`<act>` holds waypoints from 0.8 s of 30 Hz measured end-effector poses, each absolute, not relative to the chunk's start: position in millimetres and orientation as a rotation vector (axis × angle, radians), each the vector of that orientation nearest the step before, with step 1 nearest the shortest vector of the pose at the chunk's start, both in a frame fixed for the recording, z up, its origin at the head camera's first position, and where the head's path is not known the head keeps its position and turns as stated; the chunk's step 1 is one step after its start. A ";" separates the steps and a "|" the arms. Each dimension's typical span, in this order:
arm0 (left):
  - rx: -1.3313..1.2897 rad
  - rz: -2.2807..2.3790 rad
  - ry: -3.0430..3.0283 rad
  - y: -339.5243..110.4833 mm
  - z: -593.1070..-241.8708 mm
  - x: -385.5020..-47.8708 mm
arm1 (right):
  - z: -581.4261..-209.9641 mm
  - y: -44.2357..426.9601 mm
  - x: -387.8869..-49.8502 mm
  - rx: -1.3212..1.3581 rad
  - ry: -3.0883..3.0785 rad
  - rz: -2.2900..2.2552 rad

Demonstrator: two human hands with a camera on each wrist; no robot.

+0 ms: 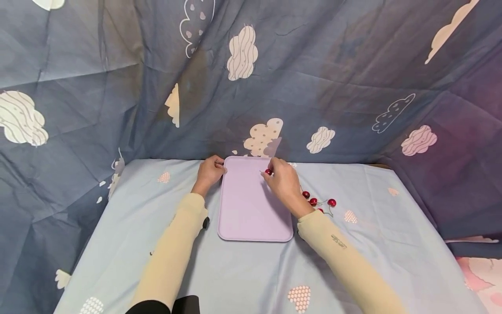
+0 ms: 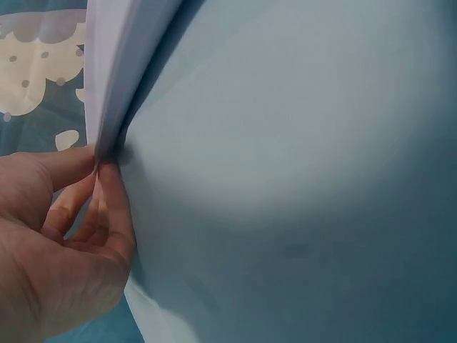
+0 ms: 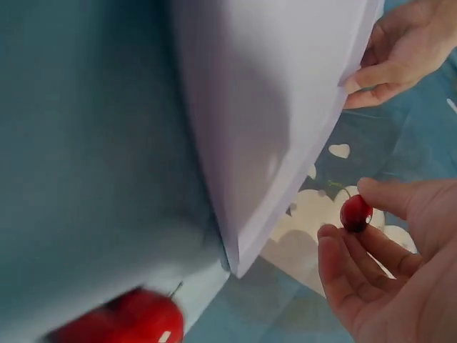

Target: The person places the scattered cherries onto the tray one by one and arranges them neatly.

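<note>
Lilac and rectangular, a shallow tray (image 1: 251, 209) lies on the pale blue cloth (image 1: 239, 274) of the table, reaching the table's far edge. The left hand (image 1: 209, 172) pinches the tray's rim at its far left corner, between thumb and fingers. The right hand (image 1: 285, 181) pinches 1 dark red cherry (image 1: 268, 172) between thumb and fingertips, near the tray's far right corner; the right wrist view shows this fruit held apart from the tray, a thin stem on it. Just beside the tray's right edge, at least 4 loose cherries (image 1: 331, 203) rest on the table, partly hidden by the right forearm. 2 beige sleeves (image 1: 172, 248) cover the forearms. Beyond the table's far edge hangs a dark, cloud-printed curtain (image 1: 306, 65).
</note>
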State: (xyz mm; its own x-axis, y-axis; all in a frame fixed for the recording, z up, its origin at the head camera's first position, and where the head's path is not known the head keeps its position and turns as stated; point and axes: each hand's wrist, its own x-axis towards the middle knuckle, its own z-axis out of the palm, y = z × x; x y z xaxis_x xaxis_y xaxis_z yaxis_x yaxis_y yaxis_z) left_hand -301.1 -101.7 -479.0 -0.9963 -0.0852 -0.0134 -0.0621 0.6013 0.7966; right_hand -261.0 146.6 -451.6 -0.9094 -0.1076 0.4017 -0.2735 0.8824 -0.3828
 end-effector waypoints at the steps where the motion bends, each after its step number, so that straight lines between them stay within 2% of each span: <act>1: 0.132 -1.393 -2.785 -101.5 -479.2 -300.6 | -452.1 143.7 -265.7 0.266 -2.691 0.633; 12: 0.142 -1.407 -2.762 -101.6 -480.4 -301.4 | -457.2 118.4 -310.5 0.055 -2.811 0.715; 24: 0.182 -1.369 -2.776 -100.3 -482.5 -305.3 | -461.9 98.6 -327.7 0.039 -2.904 0.677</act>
